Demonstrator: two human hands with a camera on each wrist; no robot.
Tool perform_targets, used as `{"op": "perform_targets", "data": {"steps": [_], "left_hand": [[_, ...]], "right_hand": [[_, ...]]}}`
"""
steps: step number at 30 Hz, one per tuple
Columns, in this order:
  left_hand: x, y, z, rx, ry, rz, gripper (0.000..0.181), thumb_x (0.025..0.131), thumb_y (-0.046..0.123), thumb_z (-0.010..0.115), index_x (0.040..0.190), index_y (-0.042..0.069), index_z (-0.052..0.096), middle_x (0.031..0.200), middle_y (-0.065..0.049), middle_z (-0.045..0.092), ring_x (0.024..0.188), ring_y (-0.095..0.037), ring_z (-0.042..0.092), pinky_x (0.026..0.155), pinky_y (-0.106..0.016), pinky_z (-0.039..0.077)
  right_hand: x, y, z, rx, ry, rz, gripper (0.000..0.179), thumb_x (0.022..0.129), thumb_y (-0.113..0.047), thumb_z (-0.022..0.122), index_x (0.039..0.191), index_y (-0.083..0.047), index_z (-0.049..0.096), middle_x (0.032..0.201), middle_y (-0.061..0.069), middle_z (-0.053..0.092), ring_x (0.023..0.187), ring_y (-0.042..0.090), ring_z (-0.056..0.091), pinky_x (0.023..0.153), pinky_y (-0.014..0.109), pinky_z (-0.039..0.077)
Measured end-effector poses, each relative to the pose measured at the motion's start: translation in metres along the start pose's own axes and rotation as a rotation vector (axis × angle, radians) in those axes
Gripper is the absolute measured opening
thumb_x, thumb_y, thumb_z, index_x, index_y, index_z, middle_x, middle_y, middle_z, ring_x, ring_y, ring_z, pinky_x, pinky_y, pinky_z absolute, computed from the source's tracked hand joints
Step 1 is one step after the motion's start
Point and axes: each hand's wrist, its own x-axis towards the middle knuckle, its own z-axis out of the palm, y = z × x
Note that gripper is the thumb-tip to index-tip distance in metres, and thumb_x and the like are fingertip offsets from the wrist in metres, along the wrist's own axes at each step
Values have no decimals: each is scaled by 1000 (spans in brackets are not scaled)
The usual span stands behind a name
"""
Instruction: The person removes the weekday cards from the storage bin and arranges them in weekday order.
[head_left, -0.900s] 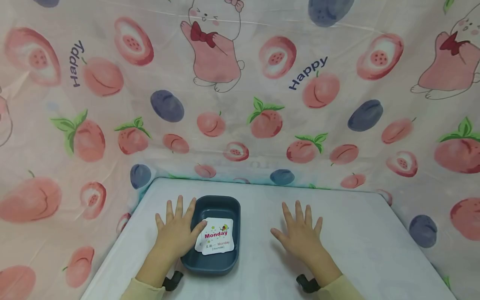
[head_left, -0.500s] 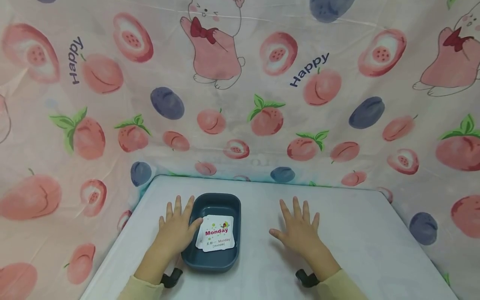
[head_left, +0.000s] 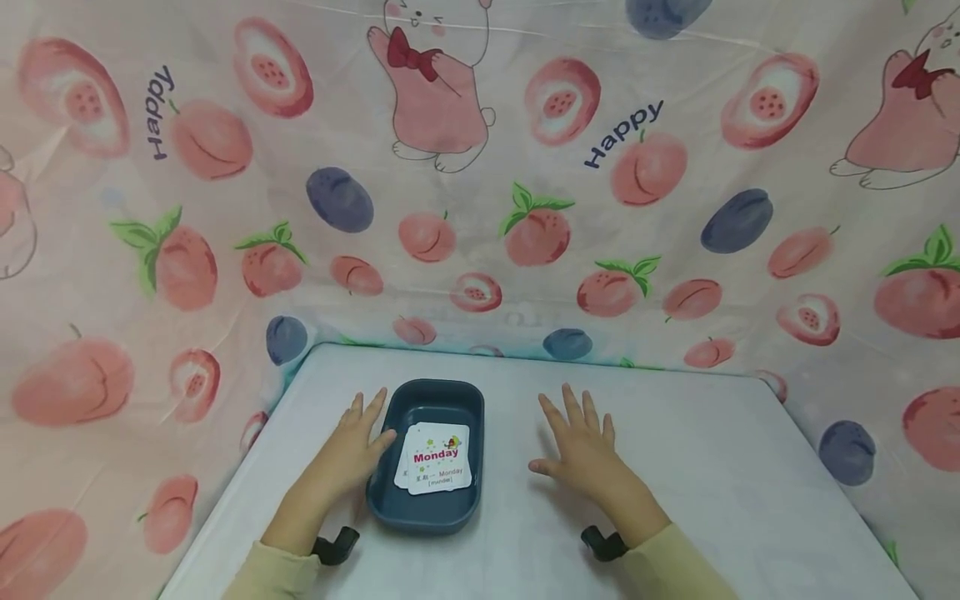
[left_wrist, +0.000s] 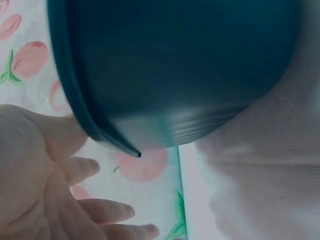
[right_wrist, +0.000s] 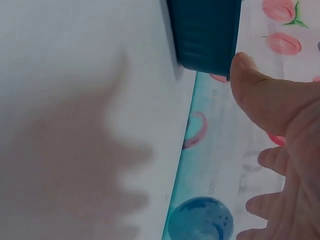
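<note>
A dark blue rectangular tray sits on the left part of the table, and its outer wall fills much of the left wrist view. Inside it lie a few white cards, stacked, the top one reading "Monday". My left hand hovers at the tray's left side with fingers spread; its thumb overlaps the rim in the head view, and I cannot tell if it touches. To the right of the tray, my right hand hangs over the table with spread fingers, holding nothing. Its shadow shows in the right wrist view.
The white table extends to the right of my right hand. A fruit-patterned cloth hangs along its back and sides. Black wrist mounts sit under both wrists.
My right hand has shifted left, nearer the tray. The left hand has turned somewhat at the tray's left side, its thumb withdrawing from over the cards toward the rim. The view has tilted slightly.
</note>
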Motion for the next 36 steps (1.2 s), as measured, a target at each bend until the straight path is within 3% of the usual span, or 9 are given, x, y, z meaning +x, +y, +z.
{"op": "perform_targets", "data": {"steps": [7, 16, 24, 36], "left_hand": [[2, -1, -3, -58, 12, -2, 65, 109, 23, 59, 170, 22, 36, 176, -28, 21, 158, -57, 28, 118, -78, 30], [-2, -2, -6, -141, 60, -10, 53, 107, 15, 61, 160, 18, 53, 169, -23, 41, 156, -50, 39, 120, -73, 34], [-5, -5, -5, -245, 67, -12, 48, 105, 10, 64, 152, 19, 62, 159, -20, 56, 143, -47, 57, 105, -62, 56], [-6, -5, -3, -334, 67, -37, 45, 103, 2, 63, 146, 15, 68, 150, -22, 63, 115, -34, 76, 96, -51, 63]], "right_hand": [[12, -15, -2, -7, -9, -23, 98, 88, -40, 89, 167, -16, 37, 179, 22, 16, 165, 53, 12, 122, 83, 16], [28, -36, 4, 24, 46, -71, 91, 88, -40, 89, 163, -17, 42, 177, 19, 24, 163, 48, 20, 124, 78, 21], [38, -61, 8, 19, 44, -142, 88, 88, -43, 88, 161, -19, 46, 175, 17, 28, 162, 45, 24, 125, 74, 24], [52, -100, 4, -9, -23, -251, 88, 85, -49, 90, 158, -22, 49, 171, 14, 34, 159, 40, 28, 125, 71, 27]]}}
